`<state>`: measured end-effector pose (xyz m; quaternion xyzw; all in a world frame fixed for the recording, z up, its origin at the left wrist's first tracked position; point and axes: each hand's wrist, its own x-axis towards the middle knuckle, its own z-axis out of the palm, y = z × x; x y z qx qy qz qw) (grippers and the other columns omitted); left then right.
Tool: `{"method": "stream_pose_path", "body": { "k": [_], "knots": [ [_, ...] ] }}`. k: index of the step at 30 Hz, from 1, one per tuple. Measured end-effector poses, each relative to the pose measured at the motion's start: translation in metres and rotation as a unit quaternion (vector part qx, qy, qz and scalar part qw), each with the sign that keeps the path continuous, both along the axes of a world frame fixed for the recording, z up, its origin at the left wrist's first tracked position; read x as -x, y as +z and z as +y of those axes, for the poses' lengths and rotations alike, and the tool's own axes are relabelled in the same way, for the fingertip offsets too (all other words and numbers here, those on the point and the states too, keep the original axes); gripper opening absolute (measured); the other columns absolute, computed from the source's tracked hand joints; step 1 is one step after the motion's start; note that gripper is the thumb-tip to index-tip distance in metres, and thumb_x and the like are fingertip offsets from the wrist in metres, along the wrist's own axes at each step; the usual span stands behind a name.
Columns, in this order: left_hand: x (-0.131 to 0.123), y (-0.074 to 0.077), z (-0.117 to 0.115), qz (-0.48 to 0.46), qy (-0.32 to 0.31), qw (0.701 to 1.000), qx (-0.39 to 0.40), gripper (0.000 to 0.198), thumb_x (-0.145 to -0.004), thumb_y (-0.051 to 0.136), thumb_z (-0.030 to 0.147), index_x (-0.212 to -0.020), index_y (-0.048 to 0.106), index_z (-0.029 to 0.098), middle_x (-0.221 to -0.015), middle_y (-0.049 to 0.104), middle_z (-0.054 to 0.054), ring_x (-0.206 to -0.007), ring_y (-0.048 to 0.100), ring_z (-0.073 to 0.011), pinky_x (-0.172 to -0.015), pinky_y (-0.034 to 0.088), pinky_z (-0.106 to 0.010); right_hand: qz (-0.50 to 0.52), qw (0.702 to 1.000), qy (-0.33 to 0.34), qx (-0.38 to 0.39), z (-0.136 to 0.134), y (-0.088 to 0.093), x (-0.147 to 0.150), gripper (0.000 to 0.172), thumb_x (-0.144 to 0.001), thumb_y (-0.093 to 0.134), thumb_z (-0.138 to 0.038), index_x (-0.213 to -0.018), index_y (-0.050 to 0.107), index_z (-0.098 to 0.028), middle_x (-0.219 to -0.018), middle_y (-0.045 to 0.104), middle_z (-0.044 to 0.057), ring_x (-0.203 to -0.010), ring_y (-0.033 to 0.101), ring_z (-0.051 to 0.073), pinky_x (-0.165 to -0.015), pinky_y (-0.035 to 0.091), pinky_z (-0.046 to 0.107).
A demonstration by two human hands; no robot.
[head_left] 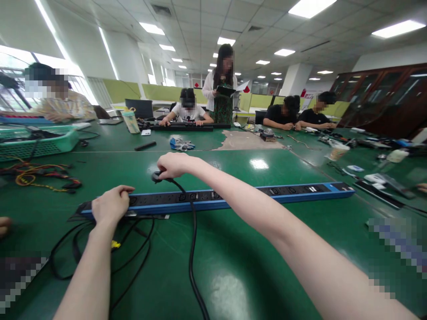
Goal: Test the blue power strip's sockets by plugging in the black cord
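Observation:
A long blue and black power strip (208,205) lies across the green table, with rows of sockets along its upper face. My left hand (111,204) is closed around its left end. Above and just behind the strip, my right hand (175,164) pinches a black plug (156,177), apart from the sockets. The plug's thick black cord (193,240) crosses over the strip and runs down toward me. Thinner black cables (148,242) and a yellow tag (115,244) lie below the left end. My right forearm hides part of the strip.
At the left stand a green basket (56,143) and tangled coloured wires (28,175). Blue and white gloves (182,143), a black bar (145,146) and a cup (131,122) lie farther back. Several people sit around the table; one person (223,89) stands. Electronic parts crowd the right side.

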<state>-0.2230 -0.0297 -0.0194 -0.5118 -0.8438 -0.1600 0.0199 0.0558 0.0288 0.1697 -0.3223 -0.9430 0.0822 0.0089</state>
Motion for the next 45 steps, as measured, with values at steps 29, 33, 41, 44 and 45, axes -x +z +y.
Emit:
{"method": "stream_pose_path", "body": {
  "k": [29,33,41,44,45],
  "knots": [
    [-0.001,-0.003,0.001,0.018,0.008,1.000,-0.019,0.045,-0.103,0.040,0.035,-0.127,0.077,0.031,-0.110,0.077,-0.012,-0.091,0.064,-0.0271,-0.090,0.045,-0.042,-0.069,0.905,0.313,-0.279,-0.013,-0.053,0.031,0.018,-0.106,0.058,-0.014,-0.116,0.071,-0.020,-0.111,0.079,0.011,-0.098,0.075,0.020,-0.069,0.046,0.027],
    [-0.001,-0.004,0.001,0.019,0.009,1.000,-0.015,0.045,-0.102,0.041,0.035,-0.127,0.078,0.030,-0.109,0.077,-0.012,-0.090,0.064,-0.0277,-0.089,0.046,-0.042,-0.064,0.908,0.331,-0.250,-0.012,-0.055,0.029,0.017,-0.106,0.058,-0.014,-0.117,0.069,-0.021,-0.118,0.078,0.010,-0.101,0.074,0.019,-0.068,0.044,0.027],
    [0.000,-0.005,0.003,0.026,0.014,1.000,-0.010,0.045,-0.103,0.041,0.037,-0.130,0.076,0.027,-0.112,0.077,-0.013,-0.092,0.065,-0.0266,-0.089,0.046,-0.040,-0.068,0.896,0.358,-0.255,-0.018,-0.050,0.030,0.017,-0.106,0.057,-0.013,-0.113,0.071,-0.020,-0.119,0.078,0.008,-0.104,0.073,0.018,-0.067,0.041,0.027],
    [0.000,-0.005,0.002,0.025,0.015,1.000,-0.010,0.045,-0.103,0.040,0.037,-0.128,0.077,0.030,-0.112,0.077,-0.012,-0.093,0.066,-0.0281,-0.089,0.047,-0.042,-0.087,0.890,0.362,-0.264,-0.017,-0.050,0.032,0.019,-0.105,0.058,-0.012,-0.113,0.073,-0.020,-0.119,0.078,0.009,-0.103,0.073,0.019,-0.067,0.041,0.027],
    [0.000,-0.004,0.002,0.025,0.014,1.000,-0.010,0.045,-0.103,0.040,0.037,-0.127,0.077,0.031,-0.112,0.077,-0.012,-0.093,0.066,-0.0286,-0.089,0.047,-0.043,-0.088,0.889,0.362,-0.265,-0.017,-0.050,0.032,0.019,-0.106,0.058,-0.012,-0.113,0.074,-0.020,-0.118,0.078,0.009,-0.103,0.073,0.019,-0.067,0.041,0.027]
  ]
}}
